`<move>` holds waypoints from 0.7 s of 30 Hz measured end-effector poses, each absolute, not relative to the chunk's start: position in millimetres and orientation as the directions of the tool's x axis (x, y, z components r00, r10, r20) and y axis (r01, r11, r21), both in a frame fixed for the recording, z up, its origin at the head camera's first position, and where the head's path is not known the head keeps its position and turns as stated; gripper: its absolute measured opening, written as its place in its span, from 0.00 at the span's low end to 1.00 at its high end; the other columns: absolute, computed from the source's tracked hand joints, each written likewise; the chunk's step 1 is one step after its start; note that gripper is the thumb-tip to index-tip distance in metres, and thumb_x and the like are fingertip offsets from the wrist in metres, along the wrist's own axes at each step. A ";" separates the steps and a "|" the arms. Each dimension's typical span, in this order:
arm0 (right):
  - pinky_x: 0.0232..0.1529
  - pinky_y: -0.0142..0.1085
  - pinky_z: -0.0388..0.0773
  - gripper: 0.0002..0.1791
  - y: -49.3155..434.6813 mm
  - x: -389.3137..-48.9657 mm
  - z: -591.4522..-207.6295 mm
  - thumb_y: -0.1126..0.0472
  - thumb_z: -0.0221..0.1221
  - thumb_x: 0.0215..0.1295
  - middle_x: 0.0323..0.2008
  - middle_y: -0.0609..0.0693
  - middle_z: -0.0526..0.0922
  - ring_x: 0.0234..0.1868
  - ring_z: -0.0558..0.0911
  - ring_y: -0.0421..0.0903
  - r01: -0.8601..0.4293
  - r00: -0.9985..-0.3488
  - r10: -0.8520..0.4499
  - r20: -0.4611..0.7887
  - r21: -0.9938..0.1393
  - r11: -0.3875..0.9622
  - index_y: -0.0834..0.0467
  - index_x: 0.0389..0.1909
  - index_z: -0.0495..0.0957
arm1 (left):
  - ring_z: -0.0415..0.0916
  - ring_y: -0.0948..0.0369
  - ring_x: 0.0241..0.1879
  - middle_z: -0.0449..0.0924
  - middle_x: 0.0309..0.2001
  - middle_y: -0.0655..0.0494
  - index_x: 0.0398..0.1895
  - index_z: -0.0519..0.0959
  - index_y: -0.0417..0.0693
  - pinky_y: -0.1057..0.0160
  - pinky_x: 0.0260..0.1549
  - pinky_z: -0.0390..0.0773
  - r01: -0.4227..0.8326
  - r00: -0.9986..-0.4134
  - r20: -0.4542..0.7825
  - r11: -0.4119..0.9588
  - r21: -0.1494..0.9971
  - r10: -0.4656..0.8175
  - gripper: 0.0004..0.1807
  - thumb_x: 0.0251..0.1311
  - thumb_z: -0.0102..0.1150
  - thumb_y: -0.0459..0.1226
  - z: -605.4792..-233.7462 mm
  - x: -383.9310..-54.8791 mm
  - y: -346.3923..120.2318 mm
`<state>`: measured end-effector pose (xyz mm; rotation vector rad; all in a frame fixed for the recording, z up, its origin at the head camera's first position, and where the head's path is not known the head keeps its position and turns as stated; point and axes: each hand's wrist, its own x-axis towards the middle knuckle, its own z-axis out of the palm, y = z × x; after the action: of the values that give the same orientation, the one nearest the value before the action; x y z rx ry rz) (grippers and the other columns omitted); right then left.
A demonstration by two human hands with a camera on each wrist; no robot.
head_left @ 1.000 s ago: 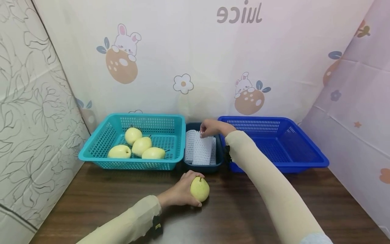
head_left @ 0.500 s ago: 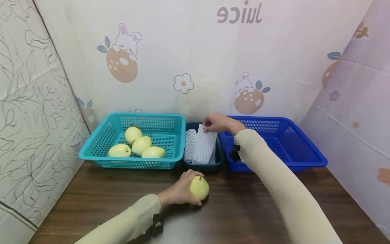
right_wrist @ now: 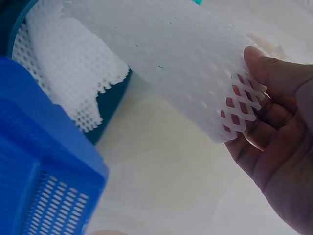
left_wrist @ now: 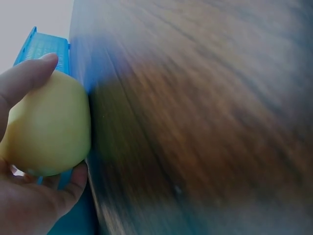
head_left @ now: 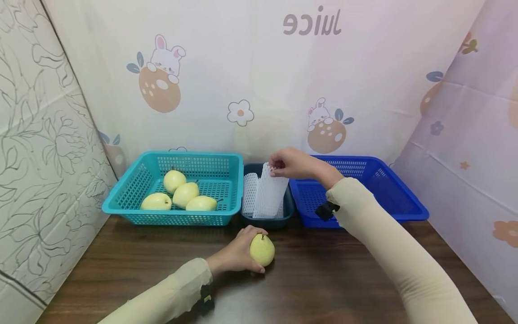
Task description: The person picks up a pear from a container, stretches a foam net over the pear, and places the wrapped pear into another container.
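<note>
On the brown tabletop, my left hand [head_left: 240,253] grips a yellow-green pear [head_left: 262,250] standing stem up; thumb and fingers wrap its sides, as the left wrist view also shows with the pear [left_wrist: 54,127]. My right hand [head_left: 289,163] pinches the top end of a white foam net sleeve [head_left: 270,193] over the small dark teal basket [head_left: 288,220]. In the right wrist view the thumb and fingers hold the open mesh end of this foam net sleeve [right_wrist: 181,63]. More white foam nets [right_wrist: 73,58] lie in the basket beneath.
A turquoise basket [head_left: 170,218] with several pears [head_left: 186,194] stands at the left, beside the small basket. At the right is a blue basket [head_left: 388,189], partly behind the right forearm. A patterned cloth wall [head_left: 243,67] rises behind them.
My right hand has drawn the foam net sleeve upward, with the wrist shifting right. My left hand stays in place with the pear.
</note>
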<state>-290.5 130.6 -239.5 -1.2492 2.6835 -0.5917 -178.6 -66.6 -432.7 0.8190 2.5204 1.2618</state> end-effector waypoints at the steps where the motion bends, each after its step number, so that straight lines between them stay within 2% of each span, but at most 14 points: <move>1: 0.29 0.36 0.70 0.05 131.1 -286.6 -237.8 0.65 0.60 0.64 0.23 0.47 0.73 0.26 0.71 0.45 -0.718 -0.643 -0.764 0.062 -0.394 0.573 0.58 0.28 0.77 | 0.61 0.57 0.50 0.66 0.49 0.59 0.59 0.69 0.49 0.55 0.43 0.70 0.385 -0.825 0.060 0.481 0.788 0.561 0.45 0.33 0.80 0.40 -432.6 -178.3 -66.5; 13: 0.30 0.34 0.75 0.02 145.4 -240.9 -225.8 0.65 0.62 0.63 0.27 0.46 0.76 0.28 0.73 0.43 -0.784 -0.576 -0.796 0.186 -0.399 0.475 0.59 0.35 0.79 | 0.62 0.57 0.51 0.66 0.51 0.58 0.60 0.66 0.45 0.56 0.44 0.71 0.380 -0.838 0.060 0.502 0.777 0.542 0.46 0.33 0.81 0.42 -428.3 -173.8 -65.3; 21: 0.33 0.33 0.78 0.05 154.1 -222.4 -230.3 0.65 0.63 0.61 0.31 0.46 0.79 0.30 0.74 0.42 -0.786 -0.577 -0.789 0.208 -0.405 0.468 0.58 0.37 0.81 | 0.61 0.56 0.51 0.66 0.52 0.56 0.60 0.65 0.42 0.55 0.45 0.70 0.396 -0.834 0.077 0.496 0.773 0.546 0.47 0.33 0.81 0.41 -429.9 -172.6 -63.2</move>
<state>-222.4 154.1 -230.3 -1.4404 2.6846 -0.7337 -172.6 -63.2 -429.9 0.8151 2.5592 1.2513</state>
